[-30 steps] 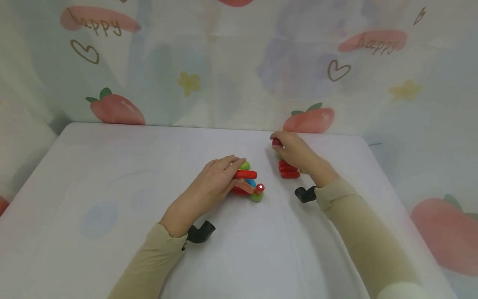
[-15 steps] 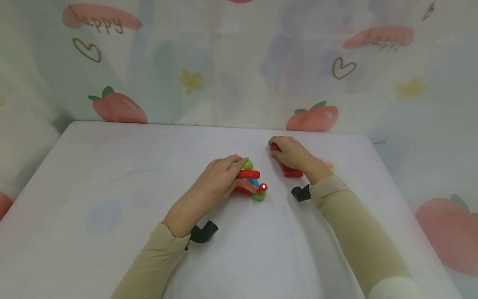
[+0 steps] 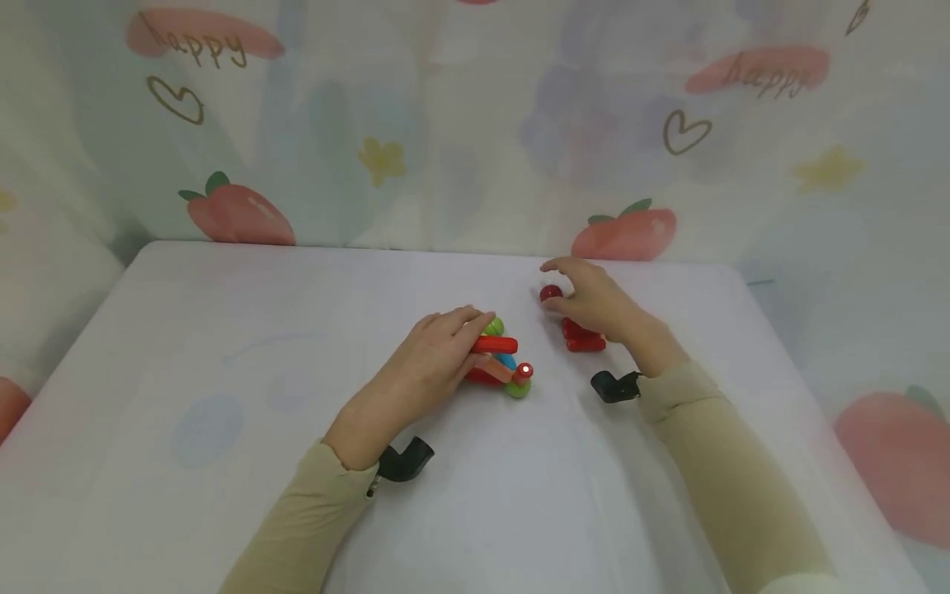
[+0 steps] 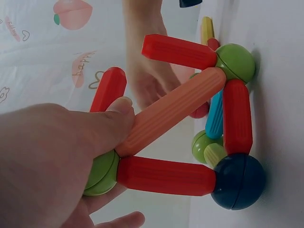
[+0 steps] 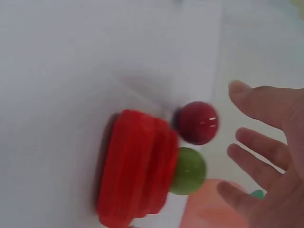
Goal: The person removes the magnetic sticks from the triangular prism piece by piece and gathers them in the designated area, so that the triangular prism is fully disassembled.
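Observation:
My left hand (image 3: 419, 367) grips a frame of magnetic rods and balls. In the left wrist view its thumb lies against an orange rod (image 4: 175, 109) and a green ball (image 4: 102, 175) sits in the grasp. Red rods join at a dark blue ball (image 4: 238, 182) near the tabletop; another green ball (image 4: 236, 63) is at the upper corner. My right hand (image 3: 604, 309) has its fingers spread beside a loose red ball (image 5: 197, 122), apart from it in the right wrist view. A loose green ball (image 5: 189, 171) and several red rods (image 5: 128, 166) lie next to that ball.
A white cloth covers the table (image 3: 260, 371), whose back edge meets a printed curtain (image 3: 475, 124). Behind the frame, the left wrist view shows a yellow rod (image 4: 207, 29). A black wrist-camera mount (image 3: 616, 386) juts from the right sleeve, and another (image 3: 406, 459) from the left.
My right hand has let go of the red ball, spread its fingers and drawn slightly back to the right. The left hand keeps its hold, almost still.

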Demonstrator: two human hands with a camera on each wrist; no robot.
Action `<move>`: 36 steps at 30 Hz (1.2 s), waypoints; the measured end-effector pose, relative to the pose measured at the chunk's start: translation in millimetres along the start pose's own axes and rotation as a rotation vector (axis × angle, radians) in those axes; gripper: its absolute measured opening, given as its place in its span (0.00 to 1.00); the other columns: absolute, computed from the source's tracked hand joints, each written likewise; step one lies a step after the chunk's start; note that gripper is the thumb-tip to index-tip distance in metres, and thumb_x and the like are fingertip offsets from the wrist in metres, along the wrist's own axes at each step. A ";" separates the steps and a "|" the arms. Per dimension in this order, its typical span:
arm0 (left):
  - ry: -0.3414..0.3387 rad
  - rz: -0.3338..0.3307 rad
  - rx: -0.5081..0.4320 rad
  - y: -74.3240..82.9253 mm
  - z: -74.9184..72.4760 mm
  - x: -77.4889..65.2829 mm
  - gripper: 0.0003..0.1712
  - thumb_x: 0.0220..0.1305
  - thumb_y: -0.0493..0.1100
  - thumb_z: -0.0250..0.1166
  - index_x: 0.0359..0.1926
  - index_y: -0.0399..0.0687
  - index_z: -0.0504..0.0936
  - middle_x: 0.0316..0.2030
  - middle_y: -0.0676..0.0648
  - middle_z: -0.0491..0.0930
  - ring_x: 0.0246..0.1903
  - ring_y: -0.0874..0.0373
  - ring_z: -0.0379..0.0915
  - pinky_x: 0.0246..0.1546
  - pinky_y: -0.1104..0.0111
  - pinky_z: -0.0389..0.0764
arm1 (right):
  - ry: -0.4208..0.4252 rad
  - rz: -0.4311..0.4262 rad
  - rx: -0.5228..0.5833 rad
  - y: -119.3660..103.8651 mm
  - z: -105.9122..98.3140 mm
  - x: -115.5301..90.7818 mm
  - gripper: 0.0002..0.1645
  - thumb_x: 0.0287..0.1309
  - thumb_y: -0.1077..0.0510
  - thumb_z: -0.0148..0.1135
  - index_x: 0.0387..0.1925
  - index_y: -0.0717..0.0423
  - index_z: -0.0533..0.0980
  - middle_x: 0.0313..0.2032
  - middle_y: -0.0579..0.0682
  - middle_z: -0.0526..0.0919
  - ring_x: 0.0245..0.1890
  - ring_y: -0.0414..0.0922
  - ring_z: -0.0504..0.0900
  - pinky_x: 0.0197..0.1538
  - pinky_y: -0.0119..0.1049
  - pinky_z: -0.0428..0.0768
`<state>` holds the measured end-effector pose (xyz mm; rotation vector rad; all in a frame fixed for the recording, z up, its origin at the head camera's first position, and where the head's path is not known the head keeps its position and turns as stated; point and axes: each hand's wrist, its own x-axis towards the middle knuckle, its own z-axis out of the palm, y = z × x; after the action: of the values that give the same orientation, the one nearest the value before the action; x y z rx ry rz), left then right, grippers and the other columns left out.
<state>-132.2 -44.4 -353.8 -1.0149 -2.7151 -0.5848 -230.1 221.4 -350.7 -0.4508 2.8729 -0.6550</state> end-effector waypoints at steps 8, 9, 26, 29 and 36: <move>0.000 -0.014 0.001 0.4 -0.1 1.4 0.31 0.67 0.49 0.64 0.68 0.42 0.71 0.59 0.46 0.76 0.59 0.51 0.75 0.64 0.55 0.74 | 0.288 -0.173 0.120 -21.4 3.0 -50.4 0.27 0.61 0.63 0.65 0.61 0.58 0.72 0.61 0.55 0.75 0.63 0.53 0.72 0.64 0.56 0.75; -0.005 -0.018 0.000 0.6 -0.7 1.5 0.31 0.67 0.49 0.64 0.68 0.43 0.71 0.60 0.46 0.76 0.60 0.51 0.74 0.64 0.55 0.74 | 0.313 -0.195 0.132 -24.4 5.6 -58.6 0.26 0.61 0.63 0.66 0.61 0.58 0.72 0.60 0.54 0.76 0.61 0.53 0.74 0.62 0.55 0.77; -0.005 -0.029 -0.019 0.3 3.8 1.9 0.33 0.66 0.49 0.66 0.68 0.43 0.71 0.61 0.45 0.76 0.61 0.51 0.73 0.65 0.54 0.73 | 0.052 -0.228 0.405 -43.1 34.4 -107.7 0.23 0.62 0.65 0.64 0.59 0.57 0.75 0.55 0.52 0.81 0.54 0.47 0.82 0.56 0.46 0.82; 0.002 -0.022 -0.018 0.4 4.3 1.5 0.32 0.66 0.49 0.66 0.67 0.42 0.71 0.60 0.45 0.76 0.59 0.51 0.75 0.64 0.54 0.73 | -0.012 -0.232 0.398 -43.9 35.6 -107.8 0.23 0.63 0.65 0.63 0.59 0.57 0.75 0.55 0.50 0.81 0.53 0.46 0.82 0.56 0.45 0.83; -0.001 -0.021 -0.013 0.4 3.2 3.0 0.33 0.66 0.51 0.66 0.68 0.44 0.71 0.59 0.47 0.77 0.57 0.53 0.76 0.64 0.55 0.73 | -0.039 -0.243 0.401 -43.5 33.4 -107.9 0.22 0.62 0.67 0.63 0.58 0.56 0.76 0.54 0.47 0.82 0.53 0.44 0.81 0.56 0.45 0.82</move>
<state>-134.3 -41.0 -355.7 -0.9918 -2.7295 -0.6064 -110.1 205.8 -351.5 -0.7402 2.5746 -1.2127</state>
